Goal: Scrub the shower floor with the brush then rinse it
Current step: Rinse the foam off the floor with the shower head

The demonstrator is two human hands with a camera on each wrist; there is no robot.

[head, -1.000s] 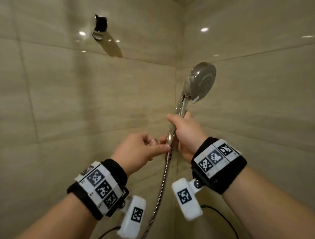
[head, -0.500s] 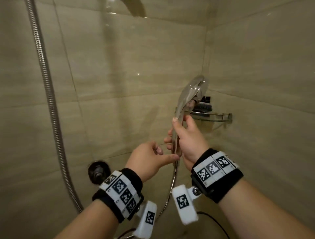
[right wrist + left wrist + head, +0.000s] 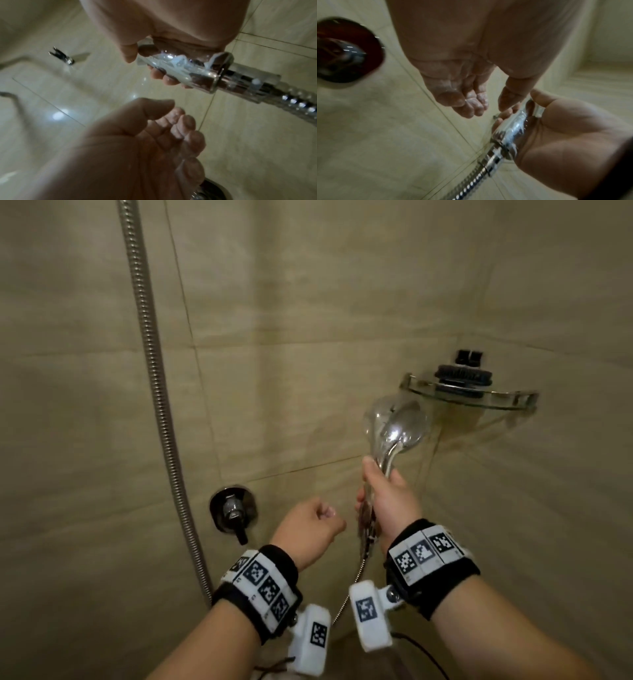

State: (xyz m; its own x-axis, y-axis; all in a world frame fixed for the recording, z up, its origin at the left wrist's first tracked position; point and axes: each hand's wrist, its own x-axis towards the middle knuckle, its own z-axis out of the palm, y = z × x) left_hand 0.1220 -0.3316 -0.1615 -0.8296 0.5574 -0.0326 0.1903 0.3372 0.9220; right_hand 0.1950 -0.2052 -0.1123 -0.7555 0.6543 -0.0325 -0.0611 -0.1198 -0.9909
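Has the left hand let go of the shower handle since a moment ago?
Yes. The left hand has come off the shower handle toward the wall valve; the right hand holds the handle alone.

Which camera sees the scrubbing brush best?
The head view. The brush lies on the glass corner shelf, dark bristles showing, beyond the shower head the right hand grips. Neither wrist view shows it.

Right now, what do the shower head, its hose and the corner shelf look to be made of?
Shower head: mirror-bright chrome finish; metal or plated plastic, cannot tell.
Hose: ribbed, spiral-wound metal, silvery sheen.
Corner shelf: apparently clear glass with a shiny metal rail; the wall shows through it.
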